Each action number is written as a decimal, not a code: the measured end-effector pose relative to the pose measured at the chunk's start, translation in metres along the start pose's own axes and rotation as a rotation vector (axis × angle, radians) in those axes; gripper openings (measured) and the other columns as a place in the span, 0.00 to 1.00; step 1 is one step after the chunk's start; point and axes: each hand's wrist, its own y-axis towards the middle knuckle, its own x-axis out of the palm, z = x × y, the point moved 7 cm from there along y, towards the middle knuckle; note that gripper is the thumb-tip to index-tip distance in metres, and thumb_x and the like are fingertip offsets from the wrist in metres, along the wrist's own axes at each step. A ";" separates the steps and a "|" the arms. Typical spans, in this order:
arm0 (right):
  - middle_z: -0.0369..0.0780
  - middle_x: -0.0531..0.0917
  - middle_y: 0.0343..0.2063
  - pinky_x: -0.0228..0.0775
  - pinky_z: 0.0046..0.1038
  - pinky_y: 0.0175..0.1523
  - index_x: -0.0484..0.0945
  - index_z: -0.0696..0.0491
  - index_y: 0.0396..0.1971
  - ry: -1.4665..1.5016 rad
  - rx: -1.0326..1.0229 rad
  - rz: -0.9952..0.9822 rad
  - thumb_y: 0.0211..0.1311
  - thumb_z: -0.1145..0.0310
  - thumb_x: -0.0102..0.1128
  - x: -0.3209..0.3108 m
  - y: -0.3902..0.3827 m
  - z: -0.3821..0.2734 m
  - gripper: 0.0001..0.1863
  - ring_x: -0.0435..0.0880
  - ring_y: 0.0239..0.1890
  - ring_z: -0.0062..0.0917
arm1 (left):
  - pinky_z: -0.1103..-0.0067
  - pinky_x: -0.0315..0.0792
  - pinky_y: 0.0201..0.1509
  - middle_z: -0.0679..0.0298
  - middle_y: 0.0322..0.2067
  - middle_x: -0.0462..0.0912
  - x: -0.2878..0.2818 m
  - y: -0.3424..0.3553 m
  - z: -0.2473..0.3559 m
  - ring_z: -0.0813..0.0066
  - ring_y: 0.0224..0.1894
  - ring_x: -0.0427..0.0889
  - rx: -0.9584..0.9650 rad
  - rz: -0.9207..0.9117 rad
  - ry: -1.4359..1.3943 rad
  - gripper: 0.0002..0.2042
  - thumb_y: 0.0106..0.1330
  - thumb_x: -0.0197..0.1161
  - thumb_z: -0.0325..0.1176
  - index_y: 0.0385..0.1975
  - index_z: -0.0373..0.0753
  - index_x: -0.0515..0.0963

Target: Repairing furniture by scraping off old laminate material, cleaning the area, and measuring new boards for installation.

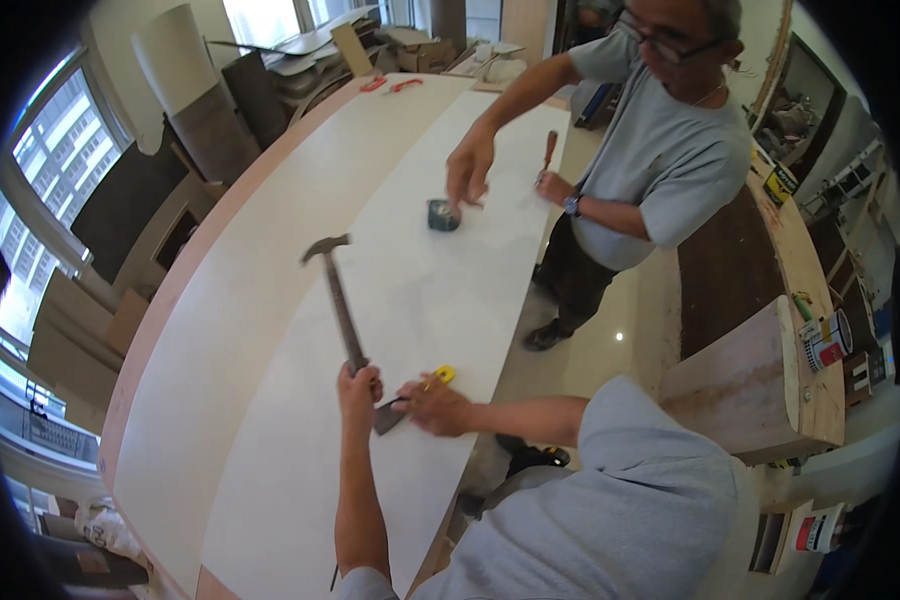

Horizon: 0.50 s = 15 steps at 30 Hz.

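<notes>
My left hand (360, 386) is closed round the lower handle of a claw hammer (342, 305), its head raised over the white sheet. Just right of it, my right hand (436, 406) grips a flat scraper (391, 414) with a dark, wide blade and a yellow handle end. The blade is low over the white-topped table (270, 440) between my hands; whether it touches cannot be made out. Across the table, a co-worker's hand (470, 170) reaches to a dark green, block-shaped thing (443, 216). Their other hand (556, 189) holds a red-handled tool (550, 150) upright.
Two red-handled tools (404, 86) lie at the table's far end. Boards and panels (195, 110) lean along the windows on the left. To the right stand a wooden bench (740, 380) and a paint can (827, 340). The co-worker (660, 140) stands by the far right edge.
</notes>
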 end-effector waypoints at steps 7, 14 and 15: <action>0.42 0.70 0.48 0.46 0.42 0.62 0.66 0.50 0.50 0.079 -0.034 -0.011 0.56 0.61 0.52 -0.005 -0.006 0.014 0.21 0.63 0.56 0.33 | 0.83 0.56 0.14 0.67 0.16 0.65 0.167 0.099 -0.037 0.81 0.12 0.63 -0.004 -0.305 0.116 0.06 0.53 0.52 0.25 0.26 0.36 0.61; 0.43 0.67 0.54 0.49 0.36 0.62 0.66 0.53 0.51 0.520 0.102 -0.075 0.58 0.58 0.49 0.031 -0.004 0.030 0.23 0.60 0.59 0.35 | 0.83 0.57 0.14 0.65 0.15 0.66 0.207 0.151 -0.057 0.80 0.12 0.64 -0.029 -0.260 0.093 0.08 0.52 0.53 0.27 0.27 0.34 0.62; 0.43 0.67 0.54 0.49 0.36 0.62 0.66 0.53 0.51 0.556 0.049 -0.021 0.58 0.58 0.49 0.030 -0.002 0.028 0.23 0.60 0.59 0.35 | 0.83 0.57 0.14 0.65 0.15 0.67 0.212 0.155 -0.052 0.80 0.12 0.64 -0.008 -0.287 0.063 0.07 0.52 0.53 0.27 0.27 0.34 0.63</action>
